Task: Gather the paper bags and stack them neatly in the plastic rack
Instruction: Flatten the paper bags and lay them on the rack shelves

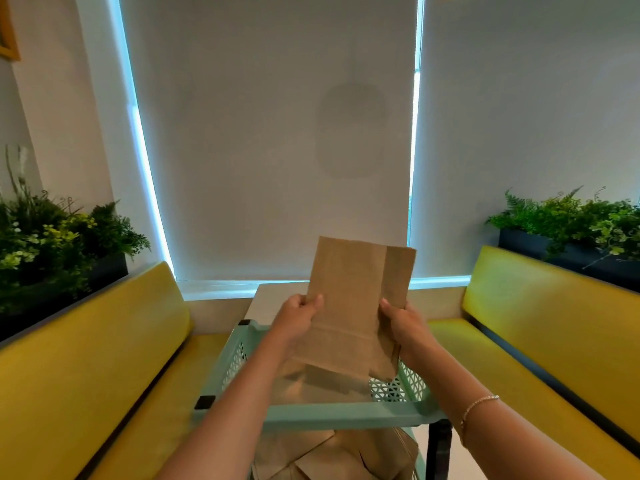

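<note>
Both hands, left (297,317) and right (403,323), each grip pinching a side edge, hold a paper bag (349,306) upright above the mint rack (311,415) at 6 o'clock.

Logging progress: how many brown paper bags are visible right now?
At least 3: one flat brown paper bag held upright by both hands, one lying in the mint plastic rack's top tray, and overlapping bags on the lower tier, exact count unclear.

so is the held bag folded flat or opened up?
Folded flat: the paper bag shows as one creased sheet between both hands, above the rack.
</note>
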The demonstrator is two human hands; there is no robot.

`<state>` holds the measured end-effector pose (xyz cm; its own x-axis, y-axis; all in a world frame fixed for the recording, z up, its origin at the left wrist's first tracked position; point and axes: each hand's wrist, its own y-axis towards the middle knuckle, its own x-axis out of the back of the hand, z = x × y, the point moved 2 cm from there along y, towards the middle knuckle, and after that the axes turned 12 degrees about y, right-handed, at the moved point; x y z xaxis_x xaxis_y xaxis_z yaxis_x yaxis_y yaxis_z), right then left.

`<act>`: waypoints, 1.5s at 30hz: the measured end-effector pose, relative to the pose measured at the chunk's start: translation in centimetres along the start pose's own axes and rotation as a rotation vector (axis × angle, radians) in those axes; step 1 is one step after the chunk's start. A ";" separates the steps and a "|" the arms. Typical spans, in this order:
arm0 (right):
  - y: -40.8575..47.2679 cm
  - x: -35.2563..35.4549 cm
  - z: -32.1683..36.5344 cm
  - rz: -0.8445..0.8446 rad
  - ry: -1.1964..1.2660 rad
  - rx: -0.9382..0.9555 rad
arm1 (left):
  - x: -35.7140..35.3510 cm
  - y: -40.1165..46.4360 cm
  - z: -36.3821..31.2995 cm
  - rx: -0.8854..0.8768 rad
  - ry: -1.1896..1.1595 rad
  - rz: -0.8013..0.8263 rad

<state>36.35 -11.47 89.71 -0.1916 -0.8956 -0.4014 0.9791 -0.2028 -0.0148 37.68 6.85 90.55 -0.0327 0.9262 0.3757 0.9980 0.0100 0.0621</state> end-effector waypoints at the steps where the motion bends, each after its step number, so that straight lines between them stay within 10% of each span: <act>1: -0.3 -0.4 -0.2 0.027 0.005 -0.006 | -1.1 0.1 0.4 0.017 0.037 0.000; 13: -0.2 0.0 -0.7 0.080 -0.243 0.055 | -2.4 -0.1 1.0 -0.042 0.113 0.015; 18: -0.1 1.4 -0.7 0.076 -0.096 -0.013 | 0.6 -0.3 3.2 0.000 0.831 0.305; 30: 0.1 1.2 -1.3 0.026 -0.171 -0.106 | 0.7 -0.4 3.7 0.031 1.285 0.385; 45: 0.4 1.4 1.3 -0.097 -0.106 0.103 | 1.4 0.2 3.9 -0.032 1.330 0.334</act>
<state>36.35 -13.33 90.34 -0.2959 -0.9056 -0.3038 0.9446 -0.3246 0.0476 38.07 9.67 87.46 0.1625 -0.1738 0.9713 0.9674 -0.1657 -0.1915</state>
